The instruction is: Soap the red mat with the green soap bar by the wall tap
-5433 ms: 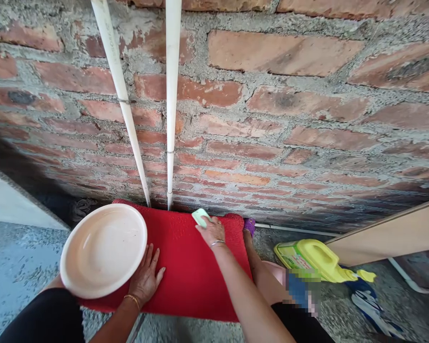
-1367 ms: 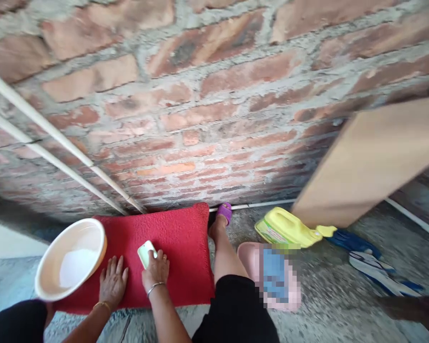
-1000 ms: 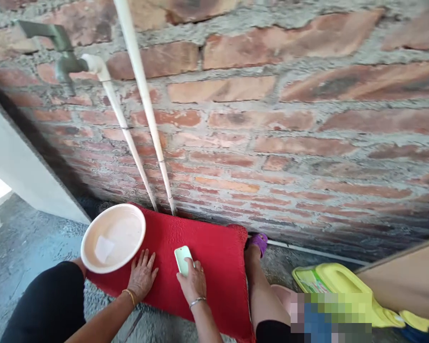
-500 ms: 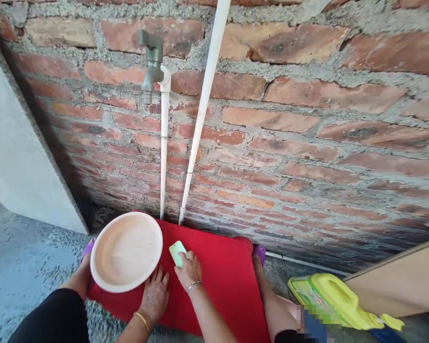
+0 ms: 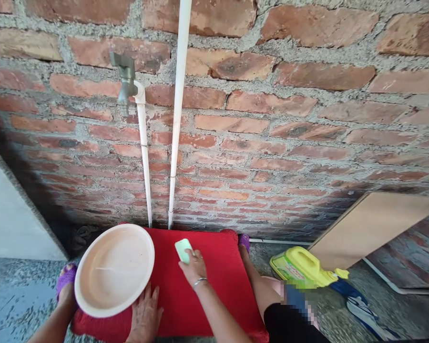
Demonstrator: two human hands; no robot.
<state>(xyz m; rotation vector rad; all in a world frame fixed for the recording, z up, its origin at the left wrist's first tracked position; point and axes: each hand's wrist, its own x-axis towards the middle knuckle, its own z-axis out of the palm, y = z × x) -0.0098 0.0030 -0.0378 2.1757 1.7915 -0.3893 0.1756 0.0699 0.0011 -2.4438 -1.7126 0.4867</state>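
Observation:
A pale green scrub brush [image 5: 183,248] lies flat against a red cloth [image 5: 184,295], its underside hidden. My right hand [image 5: 193,267] grips its near end, fingers bent over the sides. Lower left, my left hand [image 5: 145,309] rests flat on the cloth with its fingers stretched out and nothing held. Its fingertips are close to the rim of a round, pale pink basin [image 5: 115,269], which sits on the cloth's left part. The cloth is spread low between my two feet, near the foot of the wall.
A brick wall [image 5: 236,155] rises ahead with a grey tap [image 5: 124,81] and two white pipes [image 5: 175,119]. A grey panel [image 5: 14,214] leans at left. To the right are a yellow detergent jug [image 5: 300,267] on its side, a tan board [image 5: 372,228] and slippers [image 5: 366,312].
The view has turned right, showing more of the right side. My right hand has slid the scrub brush a little rightward over the cloth. My left hand remains flat beside the basin.

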